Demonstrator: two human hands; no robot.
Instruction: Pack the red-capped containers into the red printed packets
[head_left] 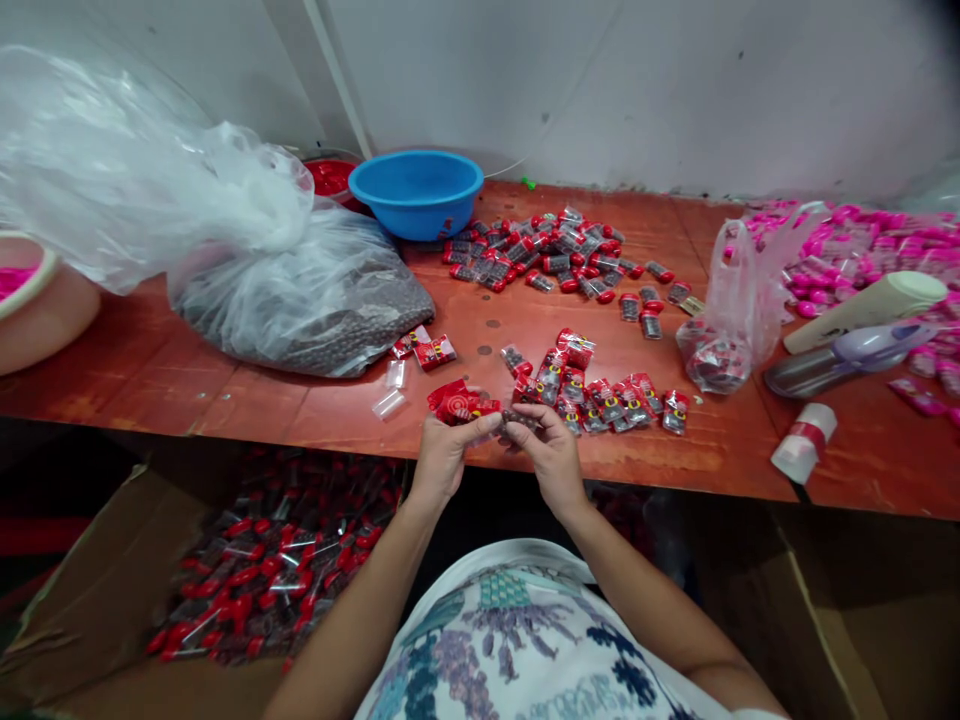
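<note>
Both of my hands meet over the table's front edge. My left hand is closed, its thumb stretched along a red packet, with more red pieces around its fingers. My right hand pinches a small clear container of dark beads, which the left thumb tip also reaches. How far the fingers wrap round it is partly hidden. Just beyond and right of my hands lies a cluster of red-labelled bead packs. A capped bead tube rests beside that cluster. Two empty clear tubes lie left of my left hand.
A large plastic bag of dark beads and a blue basin stand at the back left. Many red-capped tubes are heaped behind. Right are a knotted bag, a lilac-handled tool and pink items. Below, a cardboard box holds red-capped tubes.
</note>
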